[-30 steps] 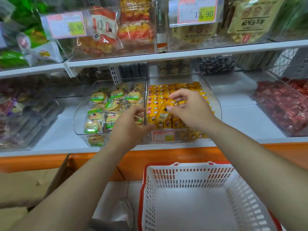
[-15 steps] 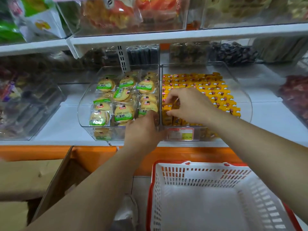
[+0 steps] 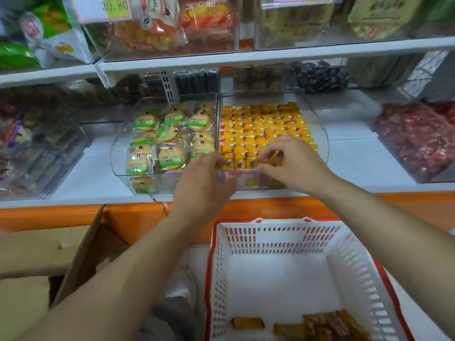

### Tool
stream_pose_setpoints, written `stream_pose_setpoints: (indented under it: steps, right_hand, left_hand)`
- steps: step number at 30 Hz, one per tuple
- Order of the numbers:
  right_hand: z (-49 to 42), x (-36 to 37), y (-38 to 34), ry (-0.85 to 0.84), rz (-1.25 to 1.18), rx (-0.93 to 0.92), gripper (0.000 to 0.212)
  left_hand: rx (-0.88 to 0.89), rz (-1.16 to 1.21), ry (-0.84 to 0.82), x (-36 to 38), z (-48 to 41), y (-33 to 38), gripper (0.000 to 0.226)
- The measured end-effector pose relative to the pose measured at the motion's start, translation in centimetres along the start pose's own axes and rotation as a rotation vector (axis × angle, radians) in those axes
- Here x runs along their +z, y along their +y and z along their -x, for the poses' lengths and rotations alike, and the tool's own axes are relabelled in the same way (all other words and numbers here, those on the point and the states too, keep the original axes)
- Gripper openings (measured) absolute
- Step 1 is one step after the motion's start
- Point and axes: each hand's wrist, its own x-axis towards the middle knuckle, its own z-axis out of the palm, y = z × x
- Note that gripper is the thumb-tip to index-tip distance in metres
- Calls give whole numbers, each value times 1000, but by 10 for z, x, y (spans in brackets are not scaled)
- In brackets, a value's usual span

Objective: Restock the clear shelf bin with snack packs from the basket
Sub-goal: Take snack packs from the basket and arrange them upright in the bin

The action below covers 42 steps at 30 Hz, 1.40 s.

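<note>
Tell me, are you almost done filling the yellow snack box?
Almost. The bin already holds many neat rows of yellow packs. Right now the left hand and right hand are at the front row, seemingly tucking packs in. A few brown-orange packs still lie in the basket, so those are left.

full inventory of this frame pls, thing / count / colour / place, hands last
clear shelf bin of small yellow snack packs: one, packs in many rows, lower shelf centre
clear bin of round green-labelled biscuit packs: one, left of it
clear bin of red wrapped sweets: one, far right
pink price tag: one, front of the yellow bin
white plastic basket with red rim: one, below the shelf
orange-brown snack packs: a few, basket floor, near edge
brown cardboard box: one, lower left
upper-shelf bins: several, mixed bags
left hand: at the yellow bin's front
right hand: fingers pinched over the front row
</note>
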Motion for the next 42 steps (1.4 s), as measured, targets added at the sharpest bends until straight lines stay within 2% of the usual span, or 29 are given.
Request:
stream_pose_setpoints:
  steps: [2, 4, 6, 9, 13, 15, 20, 23, 27, 29, 32, 34, 39, 42]
  right_hand:
    - [42, -1, 16, -55, -69, 32, 9]
    - [82, 10, 41, -145, -34, 106, 9]
    - [116, 29, 73, -258, -21, 209, 7]
    - [158, 62, 123, -424, -45, 387, 1]
    - [206, 104, 180, -547, -112, 624, 14]
    - [226, 126, 200, -647, -123, 699, 26]
    - [258, 175, 234, -946, -38, 750, 57]
    - [268, 193, 247, -1143, 23, 762, 83]
    - [269, 207, 253, -1376, 43, 731, 106]
    - [267, 210, 249, -1443, 174, 628, 105]
    - [266, 213, 246, -1449, 302, 525, 93]
    - [268, 215, 245, -1433, 293, 527, 90]
    - [272, 220, 251, -1416, 164, 601, 93]
    - [273, 223, 254, -1377, 160, 603, 86]
  left_hand:
    - [51, -12, -203, 19, 27, 8, 38]
    - [86, -130, -431, 47, 47, 10, 38]
    - [45, -189, -590, 79, 62, 4, 39]
    - [-109, -155, -697, 136, 86, -15, 34]
    - [-252, -147, -856, 215, 130, -56, 38]
    - [-296, -166, -950, 247, 147, -80, 43]
    - [-377, -219, -1125, 301, 157, -127, 58]
    - [-387, -280, -1217, 322, 165, -142, 71]
    - [-350, -344, -1342, 337, 177, -154, 61]
    - [-291, -369, -1417, 339, 180, -152, 53]
    - [-206, -369, -1471, 339, 177, -147, 50]
    - [-234, -296, -1474, 336, 169, -145, 47]
    - [-467, 58, -1239, 332, 149, -140, 7]
    - [-558, 198, -1143, 340, 154, -127, 19]
